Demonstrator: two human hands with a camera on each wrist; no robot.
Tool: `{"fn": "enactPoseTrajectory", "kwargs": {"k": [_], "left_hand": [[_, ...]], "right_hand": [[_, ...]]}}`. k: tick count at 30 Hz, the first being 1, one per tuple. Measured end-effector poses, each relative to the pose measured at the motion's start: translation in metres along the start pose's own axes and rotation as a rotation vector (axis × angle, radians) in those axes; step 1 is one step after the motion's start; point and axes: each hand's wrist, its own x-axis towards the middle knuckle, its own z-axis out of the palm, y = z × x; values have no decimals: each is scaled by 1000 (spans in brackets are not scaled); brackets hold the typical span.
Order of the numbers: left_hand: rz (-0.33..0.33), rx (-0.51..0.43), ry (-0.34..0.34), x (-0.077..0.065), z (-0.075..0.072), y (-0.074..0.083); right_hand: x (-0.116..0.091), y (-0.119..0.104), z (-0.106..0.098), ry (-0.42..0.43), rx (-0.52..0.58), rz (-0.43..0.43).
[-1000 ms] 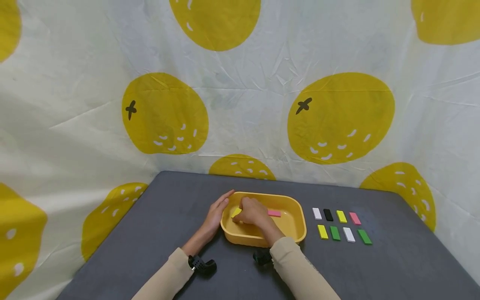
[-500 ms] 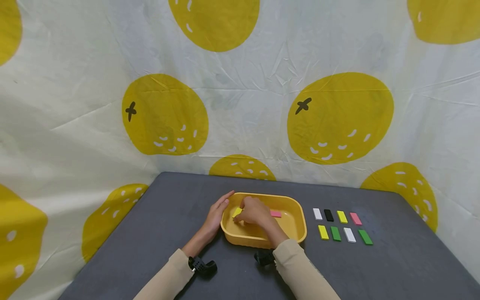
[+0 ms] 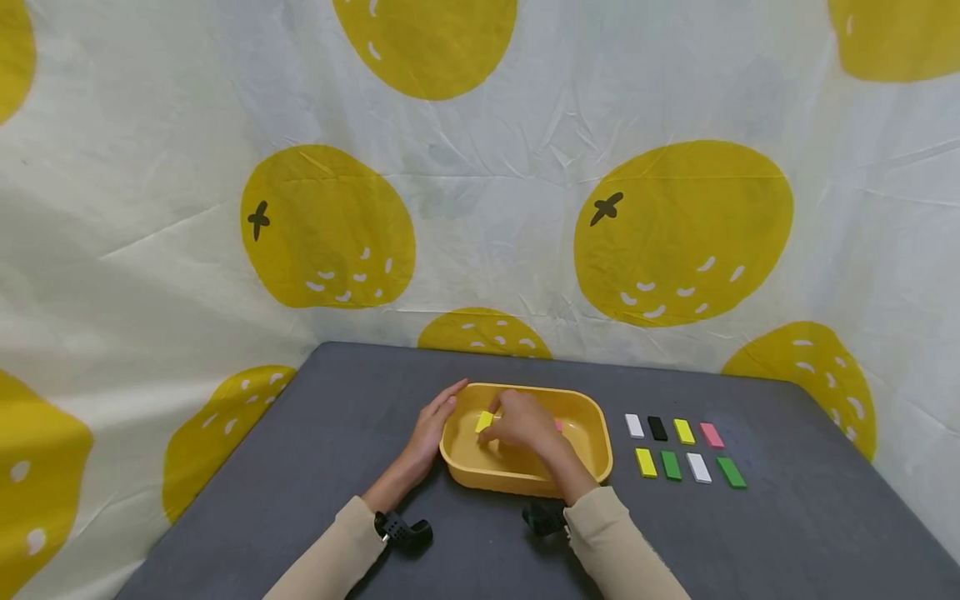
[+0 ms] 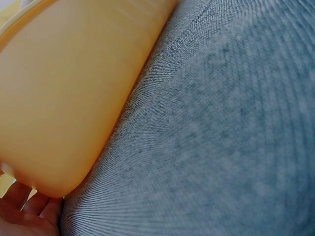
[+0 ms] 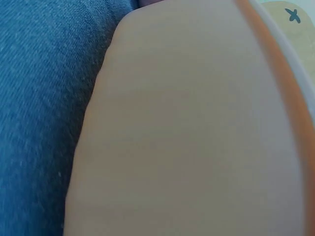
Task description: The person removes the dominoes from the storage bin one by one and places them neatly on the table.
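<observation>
A yellow plastic tub [image 3: 517, 482] stands on the grey table. My left hand [image 3: 427, 429] rests along its left side with fingers extended; the left wrist view has those fingers [image 4: 37, 204] at the tub wall [image 4: 74, 98]. Inside the tub, my right hand [image 3: 522, 422] pinches a flat yellow domino-like block [image 3: 484, 422] between thumb and fingers, over the left part of the floor. A pink block [image 3: 558, 426] lies behind that hand, mostly covered. The right wrist view is filled by the tub's outer wall [image 5: 182, 123], and the right fingers are hidden there.
To the right of the tub lie two rows of flat blocks: white [image 3: 634, 426], black [image 3: 657, 428], yellow [image 3: 683, 431] and pink [image 3: 712, 435] behind, yellow [image 3: 646, 462], green [image 3: 671, 466], white [image 3: 698, 468] and green [image 3: 731, 472] in front. A patterned cloth [image 3: 487, 233] hangs behind the table.
My right hand has shifted slightly right inside the tub with the yellow block, and now covers more of the pink block. The left hand stays at the tub's side.
</observation>
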Motion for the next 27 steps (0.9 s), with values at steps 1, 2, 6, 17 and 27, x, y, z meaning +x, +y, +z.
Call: {"fn": "enactPoseTrajectory", "kwargs": {"k": [1, 2, 6, 17, 27], "left_hand": [[2, 1, 1, 0, 0, 0], [1, 1, 3, 0, 0, 0], [6, 21, 1, -1, 0, 0], [1, 14, -6, -1, 1, 1], [10, 21, 8, 0, 0, 0]], "right_hand": [[-1, 0, -2, 2, -4, -7], [-3, 1, -3, 2, -7, -15], [-8, 1, -9, 7, -15, -39], [-19, 7, -19, 32, 9, -59], [-32, 10, -32, 53, 40, -109]]}}
